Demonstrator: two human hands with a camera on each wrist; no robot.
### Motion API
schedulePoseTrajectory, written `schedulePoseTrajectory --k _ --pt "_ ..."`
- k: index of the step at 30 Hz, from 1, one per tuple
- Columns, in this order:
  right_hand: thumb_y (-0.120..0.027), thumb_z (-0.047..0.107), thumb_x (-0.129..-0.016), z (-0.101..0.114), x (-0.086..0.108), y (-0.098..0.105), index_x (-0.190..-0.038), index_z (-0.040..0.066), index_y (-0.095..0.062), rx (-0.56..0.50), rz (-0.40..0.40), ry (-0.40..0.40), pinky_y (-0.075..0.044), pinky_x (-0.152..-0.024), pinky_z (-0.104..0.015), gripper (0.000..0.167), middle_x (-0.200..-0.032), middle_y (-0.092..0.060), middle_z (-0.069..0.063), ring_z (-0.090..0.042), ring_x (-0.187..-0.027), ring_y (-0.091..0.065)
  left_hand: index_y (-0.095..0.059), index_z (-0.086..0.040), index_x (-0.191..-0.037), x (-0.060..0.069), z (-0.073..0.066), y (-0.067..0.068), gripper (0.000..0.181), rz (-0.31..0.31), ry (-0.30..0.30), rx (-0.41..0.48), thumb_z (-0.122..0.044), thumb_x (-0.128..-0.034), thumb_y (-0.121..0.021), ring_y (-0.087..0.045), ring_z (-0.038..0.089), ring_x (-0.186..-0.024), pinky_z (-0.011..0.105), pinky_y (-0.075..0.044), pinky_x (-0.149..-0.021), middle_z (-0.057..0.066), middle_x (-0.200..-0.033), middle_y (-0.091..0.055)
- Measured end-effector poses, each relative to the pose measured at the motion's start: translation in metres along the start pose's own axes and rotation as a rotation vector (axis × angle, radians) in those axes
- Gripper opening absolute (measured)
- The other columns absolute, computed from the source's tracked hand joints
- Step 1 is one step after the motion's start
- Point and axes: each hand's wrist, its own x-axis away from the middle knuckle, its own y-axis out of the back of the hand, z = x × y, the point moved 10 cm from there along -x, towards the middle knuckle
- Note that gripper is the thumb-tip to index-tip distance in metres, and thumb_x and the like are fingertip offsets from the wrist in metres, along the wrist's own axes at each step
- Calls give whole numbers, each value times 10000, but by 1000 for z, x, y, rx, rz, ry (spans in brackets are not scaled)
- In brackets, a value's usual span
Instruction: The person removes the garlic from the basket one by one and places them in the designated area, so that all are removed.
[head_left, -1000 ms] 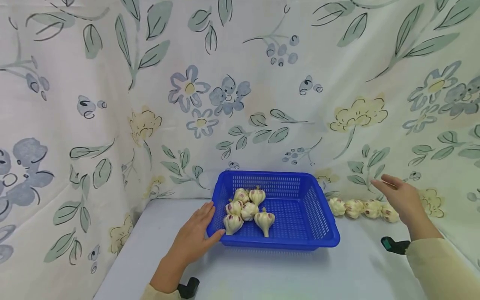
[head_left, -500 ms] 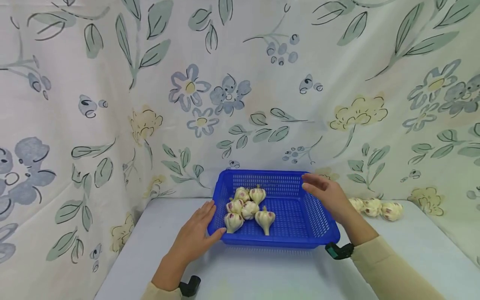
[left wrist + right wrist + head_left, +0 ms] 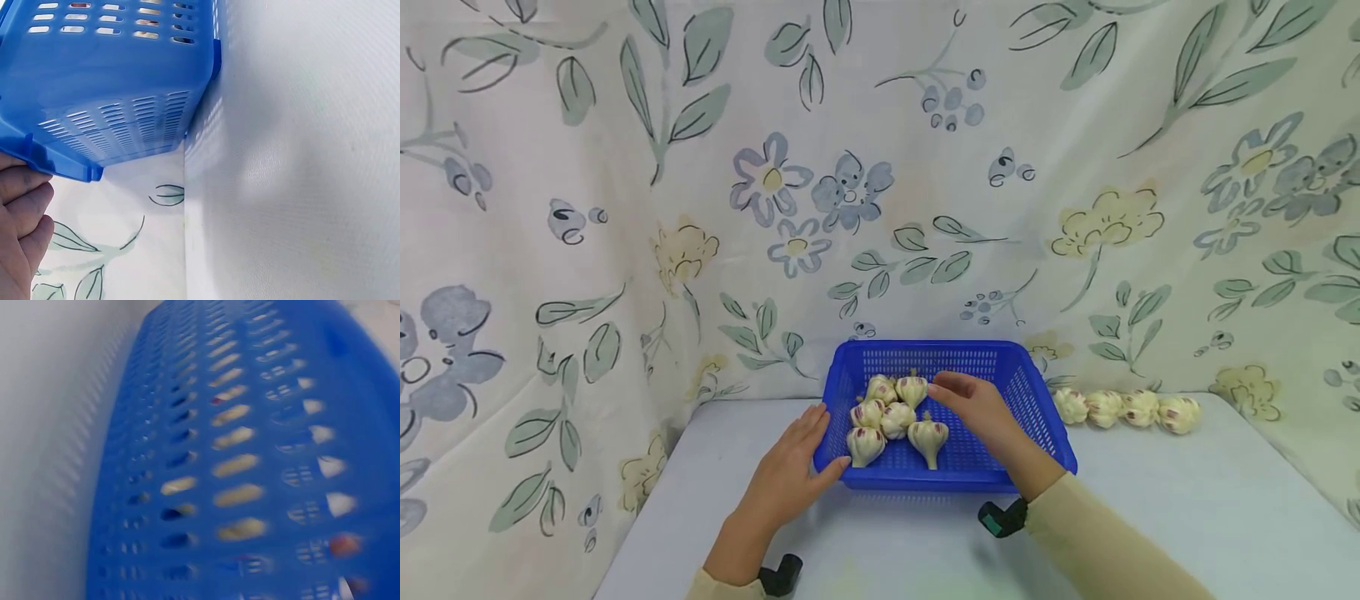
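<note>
In the head view a blue plastic basket (image 3: 1000,479) with slotted walls stands on the table. Several garlic bulbs (image 3: 897,421) with purple streaks lie in its left half. My left hand (image 3: 786,458) rests against the basket's left rim, fingers extended and thumb at the near corner; the left wrist view shows its fingers (image 3: 25,206) at the rim. Over the inside of the basket, my right hand (image 3: 985,412) points left, its fingertips beside the back garlic bulb (image 3: 913,390). Whether they touch it is unclear. In the right wrist view the blurred basket wall (image 3: 206,456) hides the hand.
Several more garlic bulbs (image 3: 1123,410) lie in a row on the white table (image 3: 1150,500), right of the basket along the back edge. A floral curtain (image 3: 925,167) hangs directly behind and at the left side.
My right hand has swung left from above the row of garlic bulbs, over the basket's right rim, to the bulbs inside. The left hand stays at the rim.
</note>
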Motion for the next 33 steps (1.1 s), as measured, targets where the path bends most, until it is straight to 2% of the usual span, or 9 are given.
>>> schedulePoseTrajectory --k 3,6,9,13,19,24,28,33 --pt "-678 492 -892 -5 -5 -9 -1382 119 -566 45 -12 -6 -431 -1075 -539 626 -1384 -592 -91 -316 -1293 -540 -425 -47 -1485 0 1 0 800 0 2 6 -588 -916 -574 -309 284 -1473 483 -304 -1181 88 -1582 -353" --pt "-675 402 -920 -11 -9 -16 -1398 62 -543 141 -2 -4 -468 -1040 -523 601 -1394 -579 -136 -341 -1289 -540 -431 -50 -1482 1 1 -2 784 -4 7 17 -560 -912 -602 -321 287 -1467 488 -315 -1174 86 -1580 -359" --pt "-672 328 -930 -15 -11 -22 -1428 6 -488 235 39 2 -465 -1042 -525 620 -1434 -532 -179 -371 -1324 -498 -441 -56 -1478 2 2 -2 770 -14 12 23 -544 -908 -618 -334 287 -1461 493 -327 -1166 79 -1575 -369" --pt "-676 276 -923 -17 -13 -28 -1446 -30 -443 308 95 0 -424 -1076 -544 650 -1467 -485 -205 -397 -1354 -455 -443 -66 -1478 2 2 0 756 -27 13 38 -529 -910 -627 -332 278 -1463 494 -325 -1168 71 -1573 -373" --pt "-679 304 -913 -20 -12 -35 -1441 -61 -433 452 179 14 -417 -1072 -563 688 -1451 -486 -245 -427 -1330 -468 -419 -79 -1494 0 3 -2 760 -10 26 54 -527 -914 -622 -319 275 -1469 495 -312 -1174 61 -1584 -353" --pt "-663 336 -927 -23 -10 -39 -1431 -73 -439 488 217 0 -389 -1095 -563 687 -1430 -505 -248 -428 -1340 -456 -405 -92 -1503 0 4 -2 766 -4 34 58 -537 -916 -615 -317 283 -1469 507 -319 -1168 50 -1590 -342" --pt "-634 332 -953 -25 -9 -44 -1384 -54 -509 520 247 5 -442 -1048 -547 592 -1350 -578 -217 -395 -1264 -532 -411 -86 -1500 0 4 -1 764 -9 33 64 -525 -913 -625 -331 306 -1461 528 -334 -1153 63 -1585 -352" --pt "-643 321 -952 -25 -10 -45 -1325 -17 -585 550 242 13 -464 -1022 -536 506 -1303 -616 -177 -363 -1224 -563 -406 -88 -1502 0 4 -2 765 -4 35 61 -529 -915 -620 -321 296 -1466 526 -333 -1155 53 -1589 -341"
